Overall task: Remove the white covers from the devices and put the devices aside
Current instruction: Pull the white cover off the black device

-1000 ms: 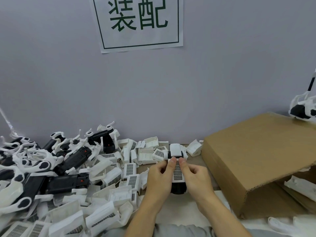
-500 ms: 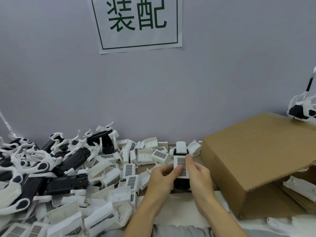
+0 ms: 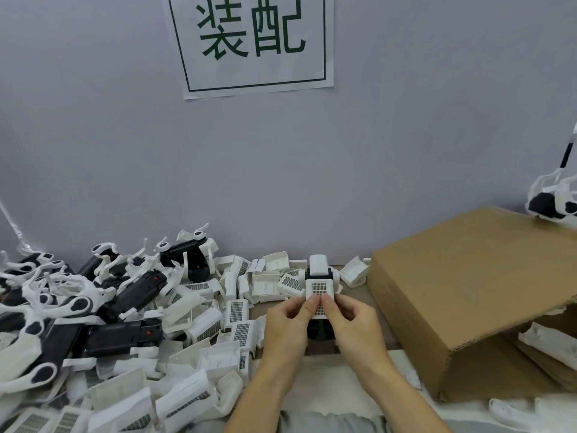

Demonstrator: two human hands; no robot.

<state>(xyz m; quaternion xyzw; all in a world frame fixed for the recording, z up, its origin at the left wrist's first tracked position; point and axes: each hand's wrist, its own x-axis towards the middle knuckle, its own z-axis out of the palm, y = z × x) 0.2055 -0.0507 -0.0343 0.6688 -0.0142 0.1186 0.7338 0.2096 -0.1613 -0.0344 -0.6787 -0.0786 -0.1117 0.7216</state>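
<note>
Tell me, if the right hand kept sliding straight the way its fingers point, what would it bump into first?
Probably the left hand. The right hand points left and up across the white cover it pinches, thumb beside thumb. Depth is hard to judge here.

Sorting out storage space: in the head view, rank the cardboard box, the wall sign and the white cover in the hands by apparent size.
1. cardboard box, largest, though nearness inflates it
2. wall sign, partly cut off at the top
3. white cover, clearly smallest

Black device point(image 3: 319, 327), white grilled cover point(image 3: 319, 289) seemingly attached, held upright.
</note>
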